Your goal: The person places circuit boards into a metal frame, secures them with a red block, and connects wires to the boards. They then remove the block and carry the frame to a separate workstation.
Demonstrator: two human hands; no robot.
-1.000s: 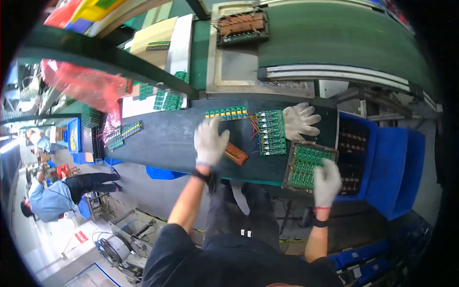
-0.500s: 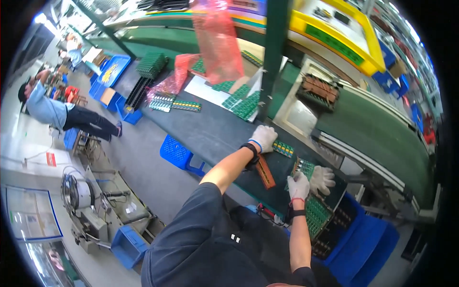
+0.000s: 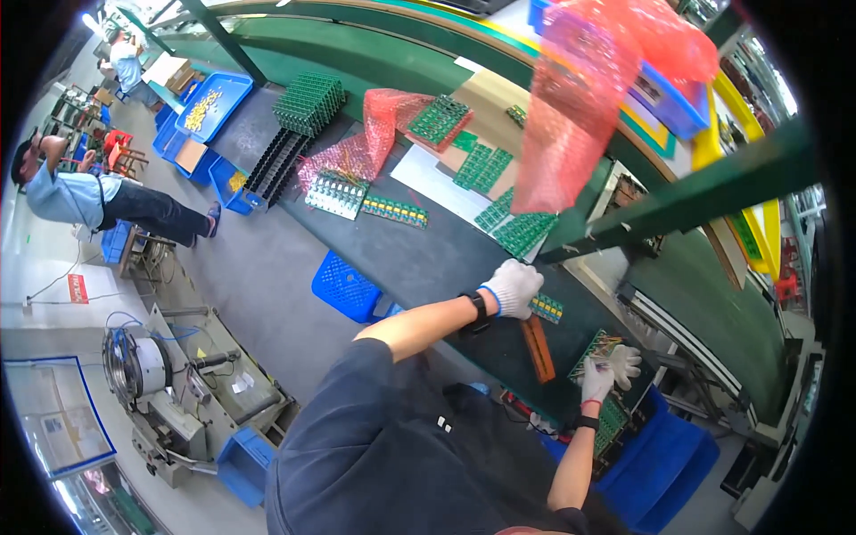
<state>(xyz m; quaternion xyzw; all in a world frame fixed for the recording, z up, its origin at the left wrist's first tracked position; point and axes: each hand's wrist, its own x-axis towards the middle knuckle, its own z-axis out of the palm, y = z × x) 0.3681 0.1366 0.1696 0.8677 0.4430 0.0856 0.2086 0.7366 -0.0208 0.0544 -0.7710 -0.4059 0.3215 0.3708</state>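
While the white-gloved left hand (image 3: pixel 515 288) curls near a slim brown bar (image 3: pixel 538 350), the white-gloved right hand (image 3: pixel 596 380) overlaps a flat green circuit board (image 3: pixel 594 347). Both grips bend; any hold is unclear.

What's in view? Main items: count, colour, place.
Flat bench top: one, dark, centre.
Slim rectangular bar: one, reddish-brown, bench right.
Component-lined circuit strips: two, green-yellow, bench left and right.
Wired circuit panel: one, green, bench right end.
Unworn knit glove: one, white, beside wired panel.
Bubble-wrap sheets: count unclear, pink, upper centre.
Stacked circuit boards: count unclear, green, upper left.
Co-workers: at least two, blue tops, far left.
Left hand: one, white-gloved, by right strip.
Right hand: one, white-gloved, at wired panel.
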